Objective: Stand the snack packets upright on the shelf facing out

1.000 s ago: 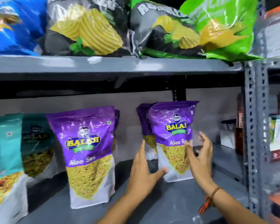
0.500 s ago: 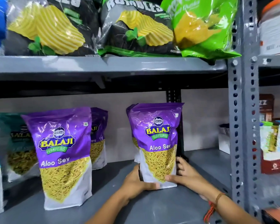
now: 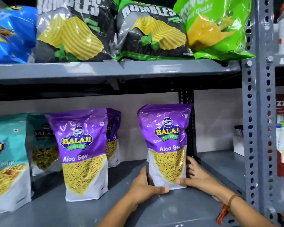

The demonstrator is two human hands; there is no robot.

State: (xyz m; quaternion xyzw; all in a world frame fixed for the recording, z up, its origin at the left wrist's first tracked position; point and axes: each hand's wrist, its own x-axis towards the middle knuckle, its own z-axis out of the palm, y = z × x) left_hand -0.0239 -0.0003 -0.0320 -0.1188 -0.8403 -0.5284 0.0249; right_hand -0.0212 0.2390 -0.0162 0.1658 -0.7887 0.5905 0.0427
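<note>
Now you've got the packet (image 3: 166,145) standing on the shelf (image 3: 179,208), label out, your left hand (image 3: 143,188) wrapped round its bottom left corner and your right hand (image 3: 194,175) cupping the bottom right, thumb on the front. Keep the base flat and square it to the shelf edge before you loosen your hold; it looks top-heavy, so let go gently. Careful on the right, where the rear post (image 3: 186,125) sits just behind the packet. There's open shelf in front and between this one and the next purple packet (image 3: 84,151).
</note>
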